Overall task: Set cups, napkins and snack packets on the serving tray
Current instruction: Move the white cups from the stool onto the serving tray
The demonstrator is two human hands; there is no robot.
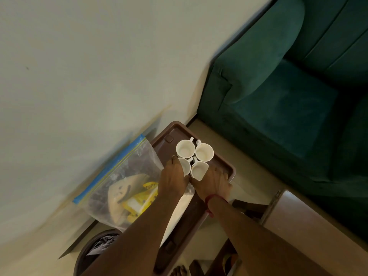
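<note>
A brown serving tray [165,143] sits in the lower middle with several white cups clustered at its far end. The two far cups [185,149] [204,152] stand free. My left hand [172,181] wraps the near left cup [186,166]. Beside it, my right hand [214,183] holds the near right cup [199,170], its fingers reaching to the tray's right rim. A white napkin [182,208] lies on the tray under my forearms. Left of the tray, a clear zip bag [119,176] holds yellow snack packets [148,194].
A pale wall fills the left of the tilted view. A green sofa [278,92] stands to the right of the tray, and a wooden surface [302,222] lies at lower right. A dark round bin [89,253] sits below the bag.
</note>
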